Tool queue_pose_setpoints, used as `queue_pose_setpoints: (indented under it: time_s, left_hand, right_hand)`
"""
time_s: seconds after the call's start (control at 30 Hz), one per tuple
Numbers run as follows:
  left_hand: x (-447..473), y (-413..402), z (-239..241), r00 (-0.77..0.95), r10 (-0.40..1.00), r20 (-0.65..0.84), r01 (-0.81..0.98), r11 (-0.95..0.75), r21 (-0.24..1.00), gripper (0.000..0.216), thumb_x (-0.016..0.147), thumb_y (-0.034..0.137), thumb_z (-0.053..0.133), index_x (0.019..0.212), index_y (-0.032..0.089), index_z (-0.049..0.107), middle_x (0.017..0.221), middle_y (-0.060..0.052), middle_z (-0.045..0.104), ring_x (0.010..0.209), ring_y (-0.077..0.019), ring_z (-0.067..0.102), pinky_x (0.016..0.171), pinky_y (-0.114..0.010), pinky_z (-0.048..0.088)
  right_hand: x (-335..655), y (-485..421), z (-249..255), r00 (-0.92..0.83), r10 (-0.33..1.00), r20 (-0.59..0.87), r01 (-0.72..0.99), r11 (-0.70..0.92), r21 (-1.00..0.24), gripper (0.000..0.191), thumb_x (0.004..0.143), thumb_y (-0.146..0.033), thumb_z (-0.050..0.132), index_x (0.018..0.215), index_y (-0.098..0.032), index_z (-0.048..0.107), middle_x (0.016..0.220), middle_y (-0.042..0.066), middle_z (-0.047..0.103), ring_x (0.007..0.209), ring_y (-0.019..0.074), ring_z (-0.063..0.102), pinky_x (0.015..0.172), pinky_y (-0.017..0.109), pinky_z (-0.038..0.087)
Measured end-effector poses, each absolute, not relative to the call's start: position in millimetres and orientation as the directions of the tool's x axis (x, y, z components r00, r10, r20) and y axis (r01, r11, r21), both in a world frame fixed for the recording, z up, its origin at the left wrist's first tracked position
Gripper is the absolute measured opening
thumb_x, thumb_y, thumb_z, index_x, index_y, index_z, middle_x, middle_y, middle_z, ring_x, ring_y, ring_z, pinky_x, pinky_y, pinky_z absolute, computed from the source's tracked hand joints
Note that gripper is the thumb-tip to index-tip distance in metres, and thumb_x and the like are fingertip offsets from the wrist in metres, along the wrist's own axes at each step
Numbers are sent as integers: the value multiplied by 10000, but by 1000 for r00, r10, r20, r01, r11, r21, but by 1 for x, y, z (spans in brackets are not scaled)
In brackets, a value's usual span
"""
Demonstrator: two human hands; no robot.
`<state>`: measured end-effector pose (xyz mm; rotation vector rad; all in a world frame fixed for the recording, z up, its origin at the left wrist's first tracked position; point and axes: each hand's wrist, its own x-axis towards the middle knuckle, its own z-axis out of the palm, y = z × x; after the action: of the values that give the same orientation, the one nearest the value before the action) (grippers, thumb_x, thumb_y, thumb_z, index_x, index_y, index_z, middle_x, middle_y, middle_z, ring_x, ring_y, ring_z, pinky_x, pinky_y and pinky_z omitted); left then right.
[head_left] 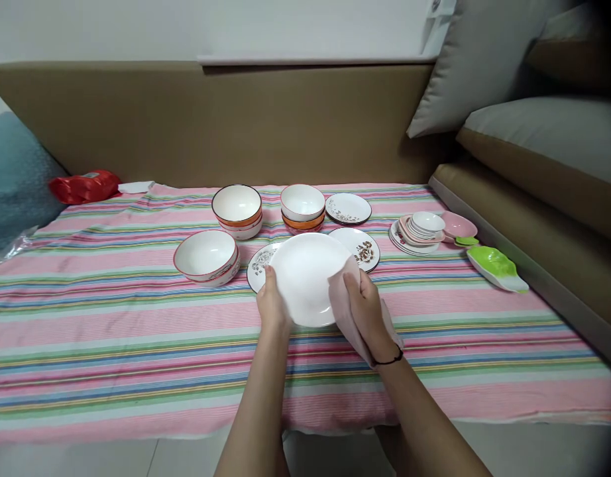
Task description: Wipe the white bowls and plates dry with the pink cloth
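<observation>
A plain white plate [308,278] is held up above the striped cloth, tilted with its face toward me. My left hand [273,301] grips its left edge, thumb on the front and the other fingers hidden behind. At the right edge my right hand [366,308] is closed on a pale pink cloth [344,298], which is pressed against the plate's rim. Partly covered by the raised plate are a flower-patterned plate [260,265] on the left and another flowered plate [368,250] on the right.
Stacked bowls stand at the left [206,255], the back [236,205] and the centre [303,202]. A patterned plate [349,208] lies behind. Small dishes [417,232], a pink bowl [458,225] and a green leaf-shaped dish [495,265] sit right, near the sofa cushions [544,146]. A red package [87,187] lies far left.
</observation>
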<state>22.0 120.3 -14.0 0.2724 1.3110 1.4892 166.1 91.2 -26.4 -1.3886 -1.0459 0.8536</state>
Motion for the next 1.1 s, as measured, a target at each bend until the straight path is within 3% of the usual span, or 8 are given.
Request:
queue_pose_setpoints:
  time_s: [0.17, 0.3, 0.43, 0.6, 0.7, 0.83, 1.1]
  left_hand:
    - [26, 122, -19, -466, 709, -530, -612, 175, 771, 567, 793, 566, 577, 1071, 76, 635, 963, -148, 687, 801, -243, 675, 613, -308, 561]
    - [27, 122, -17, -492, 706, -510, -588, 164, 792, 558, 808, 563, 556, 1076, 80, 635, 1002, -144, 681, 808, -238, 672, 595, -300, 558]
    - [28, 121, -10, -498, 769, -401, -474, 146, 868, 503, 823, 557, 530, 936, 90, 678, 884, -131, 692, 731, -209, 660, 551, -258, 523]
    - [24, 119, -12, -461, 844, -275, -245, 176, 953, 510, 767, 607, 555, 722, 111, 661, 677, -83, 639, 591, -179, 582, 495, -257, 450]
    - [19, 118, -15, -338, 919, -204, -85, 186, 979, 526, 733, 648, 561, 584, 145, 570, 543, -28, 541, 492, -137, 480, 444, -243, 362]
    - [9, 115, -14, -102, 969, -227, 4, 229, 974, 561, 716, 683, 552, 522, 162, 480, 481, -12, 489, 436, -119, 417, 419, -239, 298]
    - [2, 105, -3, 314, 867, -387, 207, 335, 919, 468, 700, 575, 641, 524, 142, 615, 486, -55, 583, 380, -136, 448, 369, -235, 268]
  right_hand:
    - [136, 83, -32, 460, 887, 52, 65, 25, -998, 307, 867, -422, 490, 1044, -181, 560, 985, 56, 628, 915, 205, 551, 801, 338, 417]
    - [132, 79, -34, 484, 874, 54, 74, 21, -997, 282, 854, -433, 511, 977, -181, 546, 919, 47, 615, 841, 195, 538, 727, 323, 422]
    - [149, 86, -27, 432, 898, 89, 74, 63, -995, 251, 855, -430, 518, 883, -184, 562, 799, 10, 589, 757, 171, 513, 648, 277, 403]
    - [178, 96, -24, 384, 919, 90, 71, 67, -995, 262, 815, -425, 575, 906, -182, 600, 804, -2, 602, 749, 160, 506, 652, 254, 398]
    - [192, 97, -25, 337, 939, 66, 62, 48, -997, 267, 805, -436, 587, 889, -183, 609, 804, -2, 609, 737, 155, 510, 644, 247, 400]
    - [203, 95, -23, 193, 981, 38, 76, 24, -997, 258, 800, -421, 595, 879, -177, 620, 793, 2, 613, 730, 161, 520, 615, 238, 403]
    - [196, 87, -13, -252, 967, -50, 133, -17, -991, 240, 794, -410, 603, 774, -175, 653, 755, -7, 634, 678, 156, 525, 601, 248, 411]
